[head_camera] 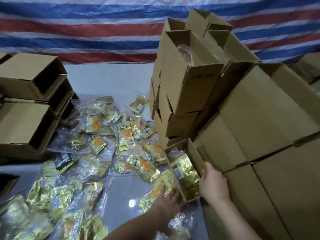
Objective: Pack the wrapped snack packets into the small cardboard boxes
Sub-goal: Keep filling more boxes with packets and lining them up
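Observation:
A small open cardboard box [192, 153] lies on the table at lower centre-right with gold snack packets [186, 170] inside it. My right hand [213, 183] grips the box's near right wall, thumb on the rim. My left hand [168, 200] lies flat with straight fingers on a gold packet [155, 193] right beside the box's left wall. Several more gold and orange wrapped packets [124, 134] are strewn over the white table [107, 80].
A tall pile of small open boxes [183, 80] rises behind the box, leaning on large closed cartons [270, 135] at the right. Stacked small boxes [29, 94] stand at the left. A striped tarp [86, 28] hangs behind the table.

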A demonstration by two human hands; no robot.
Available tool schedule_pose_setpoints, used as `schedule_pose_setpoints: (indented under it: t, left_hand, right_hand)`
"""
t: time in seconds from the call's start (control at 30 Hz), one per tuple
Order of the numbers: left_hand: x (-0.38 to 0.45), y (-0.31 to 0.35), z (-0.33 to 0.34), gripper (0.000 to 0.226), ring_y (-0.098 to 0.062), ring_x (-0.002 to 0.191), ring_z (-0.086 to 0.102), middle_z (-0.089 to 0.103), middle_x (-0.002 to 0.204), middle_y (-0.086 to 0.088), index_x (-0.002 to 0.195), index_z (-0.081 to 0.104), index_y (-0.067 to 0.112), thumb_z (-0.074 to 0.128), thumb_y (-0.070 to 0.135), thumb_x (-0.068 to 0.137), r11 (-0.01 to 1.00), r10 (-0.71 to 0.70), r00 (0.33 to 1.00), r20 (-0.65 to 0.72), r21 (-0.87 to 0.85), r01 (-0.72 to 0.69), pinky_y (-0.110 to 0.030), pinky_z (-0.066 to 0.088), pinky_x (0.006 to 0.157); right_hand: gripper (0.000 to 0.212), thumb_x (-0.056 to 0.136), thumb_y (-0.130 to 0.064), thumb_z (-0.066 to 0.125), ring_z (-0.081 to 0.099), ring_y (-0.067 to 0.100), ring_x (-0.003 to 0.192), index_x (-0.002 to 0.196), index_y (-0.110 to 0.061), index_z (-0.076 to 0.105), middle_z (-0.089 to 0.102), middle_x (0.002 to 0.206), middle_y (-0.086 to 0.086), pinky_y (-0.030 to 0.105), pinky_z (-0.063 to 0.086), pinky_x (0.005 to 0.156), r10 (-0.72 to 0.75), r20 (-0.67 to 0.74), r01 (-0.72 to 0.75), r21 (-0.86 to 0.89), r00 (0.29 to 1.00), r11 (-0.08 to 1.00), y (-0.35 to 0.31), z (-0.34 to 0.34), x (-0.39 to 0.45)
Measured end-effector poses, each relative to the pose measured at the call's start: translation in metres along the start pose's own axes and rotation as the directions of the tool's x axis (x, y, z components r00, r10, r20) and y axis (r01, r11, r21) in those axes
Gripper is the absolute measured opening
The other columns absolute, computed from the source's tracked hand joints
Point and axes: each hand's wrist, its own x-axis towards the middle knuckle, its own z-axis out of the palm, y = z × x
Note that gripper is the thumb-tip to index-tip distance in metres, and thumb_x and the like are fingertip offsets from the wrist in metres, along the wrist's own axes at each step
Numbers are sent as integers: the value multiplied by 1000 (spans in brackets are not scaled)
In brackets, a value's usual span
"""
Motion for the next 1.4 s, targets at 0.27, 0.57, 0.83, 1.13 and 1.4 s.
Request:
schedule_pose_setpoints:
  t: [0.27,0.57,0.83,1.13,1.4]
  left_hand:
    - [-8,-25,27,96,-36,149,-20,-29,158,-16,157,-11,27,44,69,91,993,-99,994,52,-64,102,-80,-6,105]
    - [-51,-71,56,87,-39,152,4,-6,166,-14,156,-6,34,41,69,92,942,-254,954,160,-180,282,-72,15,111]
    - [-82,-93,56,82,-38,152,-5,-13,165,-15,158,-10,24,41,53,101,927,-348,926,148,-91,364,-64,11,119]
    - [-107,-47,48,90,-35,145,-31,-32,158,-17,149,-32,15,43,26,100,917,-384,923,-1,-117,381,-52,-29,109]
    - [-153,-32,83,45,-17,138,46,43,155,6,143,44,45,24,50,102,994,28,994,107,101,-39,-59,13,119]
  right_hand:
    - [37,100,-14,47,66,39,101,137,-11,50,70,110,18,36,48,76,93,-24,-92,16,995,996,24,6,8]
    - [41,99,-12,48,66,39,101,141,-10,48,69,111,18,39,51,79,146,14,-146,26,989,989,26,21,1]
    - [48,97,-7,47,62,40,107,144,-8,42,65,120,20,38,48,80,249,123,-264,127,961,956,24,54,7]
    - [50,97,-4,45,65,38,102,146,-5,37,65,122,22,36,47,75,107,40,-113,194,993,974,22,57,8]
    - [70,90,3,55,65,36,99,152,-11,27,63,124,16,37,49,74,132,22,-133,63,991,989,22,54,3]
